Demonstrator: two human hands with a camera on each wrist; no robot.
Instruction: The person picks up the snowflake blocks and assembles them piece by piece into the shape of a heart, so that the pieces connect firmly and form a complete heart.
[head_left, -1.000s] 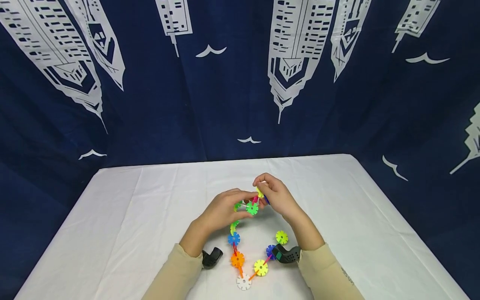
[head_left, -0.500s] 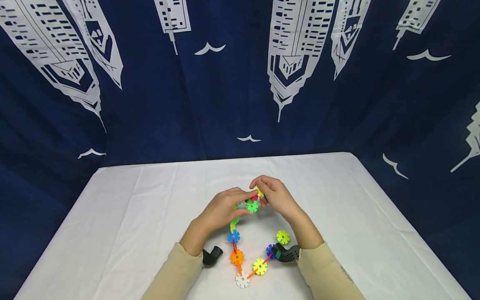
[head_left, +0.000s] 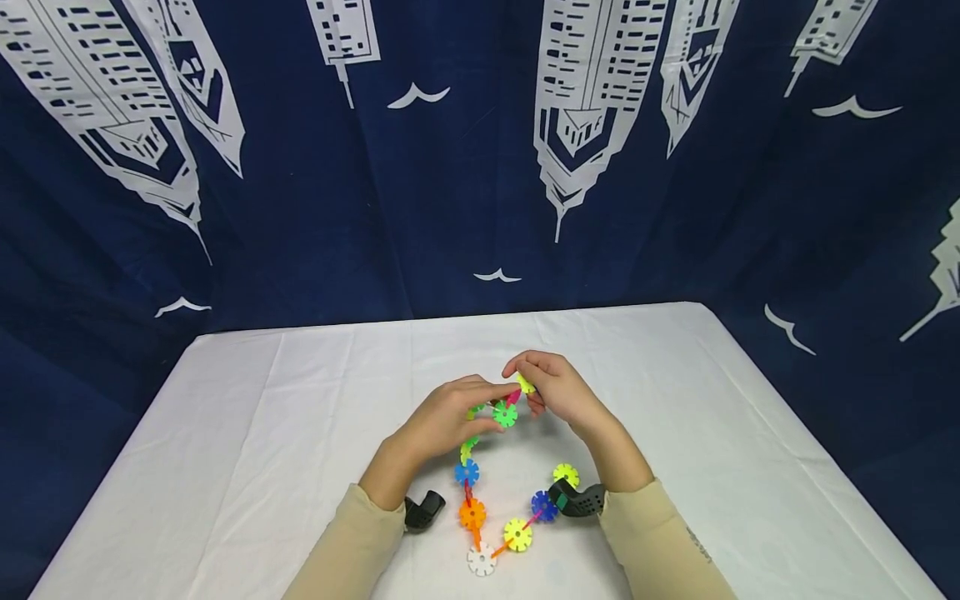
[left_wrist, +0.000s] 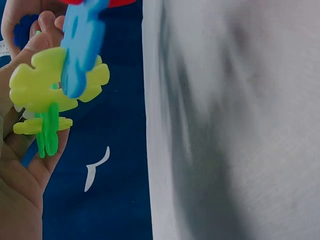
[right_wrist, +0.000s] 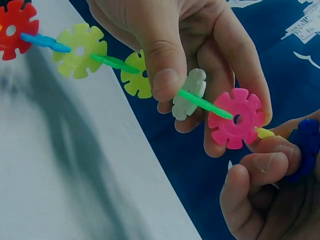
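A chain of slotted plastic discs, interlocked at angles, hangs from my left hand [head_left: 450, 412]. In the right wrist view, that hand's thumb and fingers hold the chain around a white disc [right_wrist: 192, 92], with a green disc [right_wrist: 205, 103] running on to a pink disc [right_wrist: 227, 132]. My right hand [head_left: 566, 393] meets it at the far end, pinching near a yellow disc [head_left: 525, 383] that joins the pink one. A dark blue disc [right_wrist: 306, 150] lies at the right fingers; whether it is slotted into the yellow disc is hidden.
The chain's lower part rests on the white table [head_left: 300, 417], through an orange disc [head_left: 472, 514] and white disc [head_left: 482, 559], up to a dark blue disc [head_left: 543, 506]. A lime disc [head_left: 566, 476] lies beyond the right wrist's black camera [head_left: 577, 500]. A dark blue curtain hangs behind.
My right hand has shifted slightly right, and the yellow disc at its fingertips shows a little further right. The lower chain has slid slightly left. My left hand stays nearly still.
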